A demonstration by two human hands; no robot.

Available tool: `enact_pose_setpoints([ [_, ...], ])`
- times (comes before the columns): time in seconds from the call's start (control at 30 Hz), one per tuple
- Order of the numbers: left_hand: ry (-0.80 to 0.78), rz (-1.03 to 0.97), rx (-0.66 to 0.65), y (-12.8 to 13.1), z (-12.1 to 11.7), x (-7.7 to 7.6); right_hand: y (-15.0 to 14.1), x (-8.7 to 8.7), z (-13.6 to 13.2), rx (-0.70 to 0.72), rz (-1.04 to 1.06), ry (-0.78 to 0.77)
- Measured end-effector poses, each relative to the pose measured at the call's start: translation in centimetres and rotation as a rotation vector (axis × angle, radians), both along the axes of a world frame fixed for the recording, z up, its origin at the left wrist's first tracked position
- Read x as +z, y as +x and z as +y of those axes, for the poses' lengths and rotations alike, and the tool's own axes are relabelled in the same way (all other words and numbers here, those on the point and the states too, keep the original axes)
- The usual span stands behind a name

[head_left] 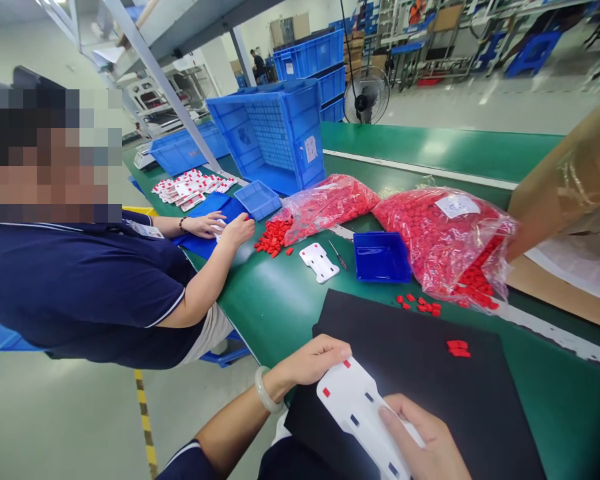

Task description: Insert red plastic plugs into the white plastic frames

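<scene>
A white plastic plate (360, 400) with rectangular slots is held between my two hands over a black mat (410, 333). Two slots at its far end carry red inserts; several others look dark. My left hand (315, 360), a pale bangle at its wrist, grips the far left corner with the thumb on top. Closed on the near right side is my right hand (420, 433), its thumb lying across the face. A few small red pieces (459, 348) rest on the mat to the right, and more loose red pieces (420, 304) lie just past its far edge.
Beyond the mat are a blue tray (381, 259), another white plate (319, 262), a screwdriver (338, 255) and bags of red pieces (440, 233). At left a co-worker's hands (225, 228) handle a white part. A cardboard box (560, 173) stands at right; a blue crate (275, 133) stands behind.
</scene>
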State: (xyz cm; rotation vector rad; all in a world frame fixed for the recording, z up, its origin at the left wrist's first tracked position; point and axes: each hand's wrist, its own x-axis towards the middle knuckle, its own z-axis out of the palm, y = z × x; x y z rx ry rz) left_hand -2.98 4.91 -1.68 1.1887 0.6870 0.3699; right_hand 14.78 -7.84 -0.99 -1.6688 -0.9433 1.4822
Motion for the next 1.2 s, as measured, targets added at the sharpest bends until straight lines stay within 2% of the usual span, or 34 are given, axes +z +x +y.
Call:
enact_pose_setpoints([
  [0.17, -0.077, -0.021, 0.1, 1.2, -1.0, -0.7, 0.5, -0.1, -0.2, -0.02, 0.122, 0.015],
  [0.3, -0.156, -0.011, 0.179, 1.7, -1.5, -1.5, 0.7, -0.3, -0.1, -0.072, 0.039, 0.043],
  [0.43, -0.197, -0.062, 0.286, 1.6, -1.8, -1.4, 0.6, -0.1, 0.0, -0.118, -0.047, 0.068],
  [0.5, -0.179, -0.063, 0.289, 1.6, -1.7, -1.1, 0.6, 0.1, 0.0, -0.098, -0.049, 0.076],
  [0.73, -0.168, -0.05, 0.165, 2.1, -1.1, -0.5, 1.5, 0.3, -0.4, -0.03, -0.004, 0.082],
  [0.87, -0.196, -0.08, 0.212, 2.3, -1.3, -0.7, 2.0, -0.1, -0.4, -0.001, 0.056, 0.095],
  [0.93, -0.219, -0.101, 0.27, 2.6, -1.6, -0.9, 2.0, -0.4, -0.2, -0.018, -0.033, 0.123],
  [1.0, -0.294, -0.198, 0.348, 3.0, -2.2, -1.1, 1.6, -0.7, 0.3, -0.08, -0.272, 0.221],
  [1.07, -0.415, -0.36, 0.41, 3.6, -3.1, -1.5, 0.8, -0.8, 0.8, -0.093, -0.584, 0.41],
  [1.13, -0.538, -0.501, 0.46, 4.0, -4.0, -1.7, -0.2, -0.6, 1.3, 0.028, -0.791, 0.625],
  [1.2, -0.628, -0.554, 0.492, 4.2, -4.5, -1.7, -0.9, -0.1, 1.4, 0.207, -0.813, 0.79],
])
